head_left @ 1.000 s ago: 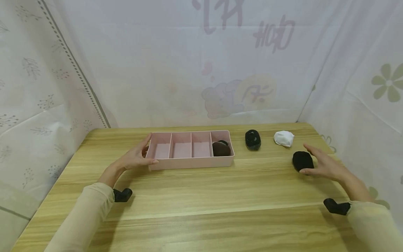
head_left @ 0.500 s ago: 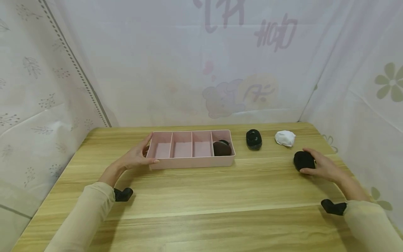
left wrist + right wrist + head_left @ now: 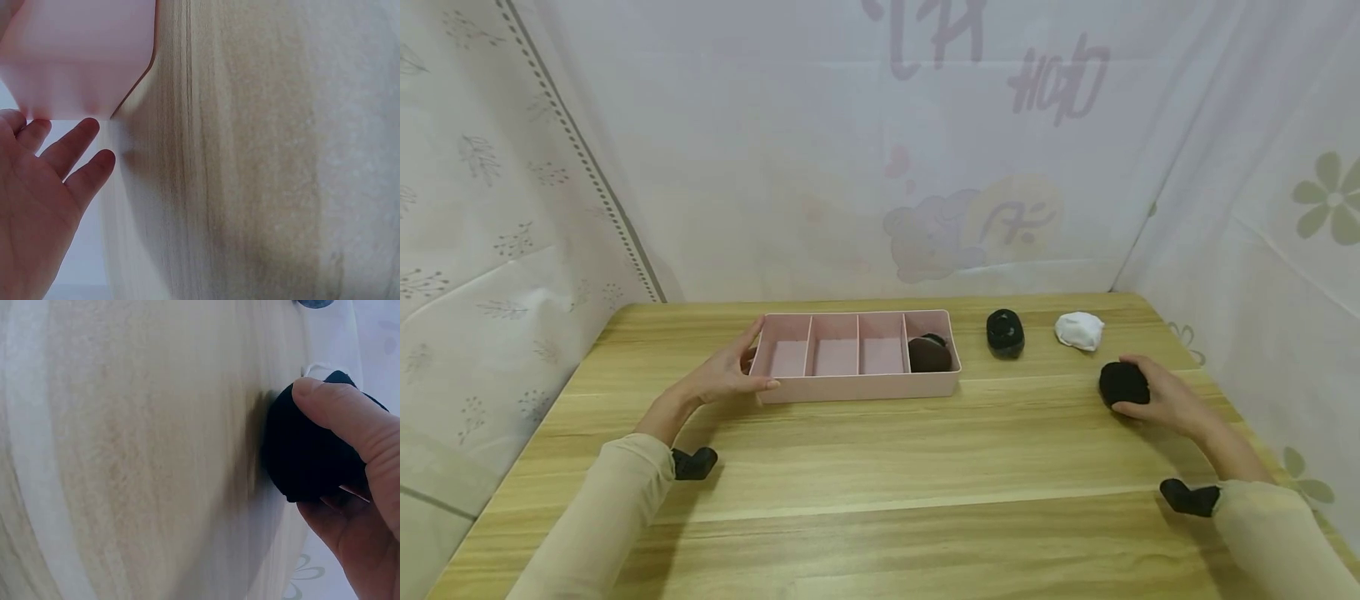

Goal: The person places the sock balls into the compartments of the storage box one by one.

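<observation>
My left hand (image 3: 724, 372) holds the left end of a pink divided box (image 3: 857, 387), thumb on its front wall and a finger at the back corner. Fingertips touch the end wall of the box in the left wrist view. At the right, my right hand (image 3: 1168, 398) grips a black balled-up sock (image 3: 1123, 384) between thumb and fingers. From the right wrist view, the thumb lies over the dark fabric and the other fingers are partly hidden behind it. A dark brown sock ball (image 3: 929, 355) sits in the box's rightmost compartment; the other compartments hold nothing.
Right of the box lies another black sock ball (image 3: 1004, 333) with a fold opening on top. A white sock ball (image 3: 1079, 331) rests farther right, behind the held one. The wooden table (image 3: 880, 475) ends at hanging printed cloths at the back and sides.
My right hand has closed its thumb and fingers onto the black sock, which stays at about the same place. The left hand and the box have not visibly moved.
</observation>
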{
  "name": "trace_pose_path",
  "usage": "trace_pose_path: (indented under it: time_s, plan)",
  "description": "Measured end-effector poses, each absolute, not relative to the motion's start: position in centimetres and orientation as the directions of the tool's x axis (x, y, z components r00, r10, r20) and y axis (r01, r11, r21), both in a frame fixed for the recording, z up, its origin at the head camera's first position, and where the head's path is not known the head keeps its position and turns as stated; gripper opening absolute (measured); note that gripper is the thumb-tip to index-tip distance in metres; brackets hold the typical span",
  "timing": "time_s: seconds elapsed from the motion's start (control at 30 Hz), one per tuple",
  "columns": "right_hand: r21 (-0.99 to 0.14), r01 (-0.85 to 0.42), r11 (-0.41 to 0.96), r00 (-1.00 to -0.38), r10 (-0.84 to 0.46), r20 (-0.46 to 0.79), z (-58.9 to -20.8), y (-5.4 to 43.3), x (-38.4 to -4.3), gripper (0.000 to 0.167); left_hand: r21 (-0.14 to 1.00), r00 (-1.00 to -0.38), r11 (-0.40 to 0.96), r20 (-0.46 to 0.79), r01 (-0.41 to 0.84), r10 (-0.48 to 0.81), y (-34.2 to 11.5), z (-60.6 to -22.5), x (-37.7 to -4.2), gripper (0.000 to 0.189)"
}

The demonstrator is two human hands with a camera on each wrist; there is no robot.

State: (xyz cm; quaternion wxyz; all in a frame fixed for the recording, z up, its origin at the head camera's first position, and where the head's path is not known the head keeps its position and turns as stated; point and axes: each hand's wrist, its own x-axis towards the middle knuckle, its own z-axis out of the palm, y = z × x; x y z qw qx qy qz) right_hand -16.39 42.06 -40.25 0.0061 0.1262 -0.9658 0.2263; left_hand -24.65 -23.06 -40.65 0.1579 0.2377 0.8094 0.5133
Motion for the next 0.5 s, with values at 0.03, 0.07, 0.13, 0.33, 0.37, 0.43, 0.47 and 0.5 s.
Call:
trace_pose_path:
  time_s: [0.03,0.07,0.13,0.33,0.37,0.43,0.47,0.5]
  plan:
    - [-0.436,-0.248,0.865,-0.968,-0.24,0.074,-40.3,42.0,-16.4,0.077,0.907,-0.836,0.357,-0.01,0.224,0.549,-23.1,-40.7,-24.6,0.11]
    - [-0.433,-0.25,0.866,-0.968,-0.239,0.081,-40.3,42.0,-16.3,0.077,0.907,-0.835,0.356,-0.011,0.223,0.549,-23.1,-40.7,-24.6,0.11]
    - [-0.441,-0.252,0.861,-0.967,-0.239,0.085,-40.3,41.9,-16.3,0.077,0.908,-0.835,0.355,-0.009,0.224,0.55,-23.0,-40.7,-24.6,0.109]
    - [-0.445,-0.296,0.845,-0.955,-0.261,0.139,-40.0,41.3,-16.3,0.076,0.913,-0.834,0.343,-0.006,0.221,0.552,-23.1,-40.9,-24.7,0.109]
    - [-0.44,-0.305,0.845,-0.952,-0.264,0.153,-39.9,41.1,-16.4,0.075,0.913,-0.833,0.341,-0.004,0.222,0.553,-23.0,-40.9,-24.7,0.109]
    - [-0.432,-0.326,0.841,-0.945,-0.273,0.181,-39.6,40.7,-16.5,0.075,0.912,-0.834,0.342,-0.001,0.225,0.551,-23.0,-40.8,-24.6,0.109]
    - [-0.432,-0.337,0.836,-0.94,-0.28,0.193,-39.4,40.5,-16.5,0.075,0.911,-0.835,0.344,0.001,0.228,0.55,-23.0,-40.8,-24.6,0.109]
    - [-0.43,-0.352,0.831,-0.935,-0.288,0.208,-39.2,40.2,-16.6,0.074,0.908,-0.836,0.348,0.004,0.233,0.549,-23.0,-40.8,-24.7,0.109]
